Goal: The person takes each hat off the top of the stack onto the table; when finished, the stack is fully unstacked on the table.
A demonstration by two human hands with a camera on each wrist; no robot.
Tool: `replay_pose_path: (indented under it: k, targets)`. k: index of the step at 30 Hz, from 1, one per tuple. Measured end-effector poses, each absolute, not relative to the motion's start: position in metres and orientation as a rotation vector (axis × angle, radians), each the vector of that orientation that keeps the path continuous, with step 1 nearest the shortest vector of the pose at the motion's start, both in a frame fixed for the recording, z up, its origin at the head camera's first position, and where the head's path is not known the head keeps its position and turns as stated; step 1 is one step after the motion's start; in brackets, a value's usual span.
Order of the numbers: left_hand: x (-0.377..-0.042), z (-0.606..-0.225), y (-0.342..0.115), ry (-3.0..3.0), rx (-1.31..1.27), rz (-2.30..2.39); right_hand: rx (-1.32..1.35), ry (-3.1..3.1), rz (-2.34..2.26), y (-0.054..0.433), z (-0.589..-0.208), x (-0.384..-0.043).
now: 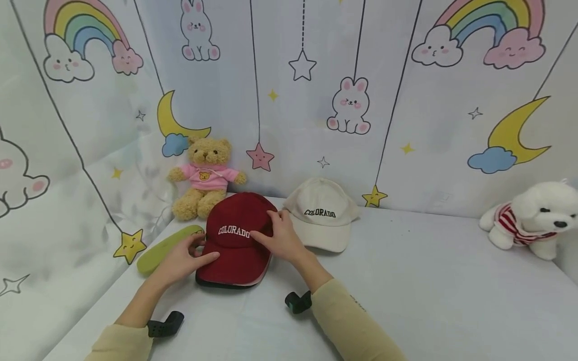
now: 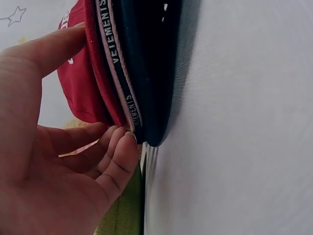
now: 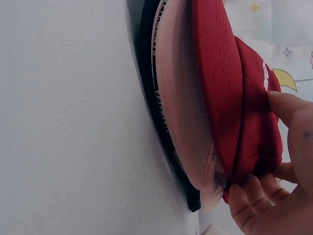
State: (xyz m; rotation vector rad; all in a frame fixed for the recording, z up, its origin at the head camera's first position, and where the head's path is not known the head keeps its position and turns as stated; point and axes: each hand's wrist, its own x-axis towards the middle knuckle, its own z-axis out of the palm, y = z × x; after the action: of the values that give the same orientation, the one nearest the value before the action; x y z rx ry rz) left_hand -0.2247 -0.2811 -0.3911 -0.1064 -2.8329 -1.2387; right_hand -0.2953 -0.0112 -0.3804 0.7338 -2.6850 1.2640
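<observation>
A red baseball cap (image 1: pixel 241 215) with white COLORADO lettering sits on top of a stack, brim toward me. Beneath its brim, the right wrist view shows a pink cap (image 3: pixel 178 93) and a dark navy brim (image 3: pixel 148 73) with lettered trim at its edge. My left hand (image 1: pixel 182 258) holds the red cap's left side, thumb on the brim and fingers curled by the stack's edge. On the other side, my right hand (image 1: pixel 285 238) grips the crown, thumb on the front near the lettering. An off-white COLORADO cap (image 1: pixel 321 213) stands just behind my right hand.
A long, rounded green item (image 1: pixel 164 248) lies left of the stack. Behind it sits a teddy bear (image 1: pixel 205 175) in a pink top. A white plush dog (image 1: pixel 535 218) is at the far right of the white table (image 1: pixel 429 291). A patterned curtain (image 1: pixel 298 115) hangs behind.
</observation>
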Motion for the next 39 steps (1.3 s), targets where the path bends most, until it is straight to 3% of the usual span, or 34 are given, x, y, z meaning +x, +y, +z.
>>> replay_pose_path:
  k: [39]
  targets:
    - [-0.218, -0.376, -0.268, -2.742, -0.040, -1.560, 0.807, -2.487, 1.437, -0.009, -0.370, -0.294]
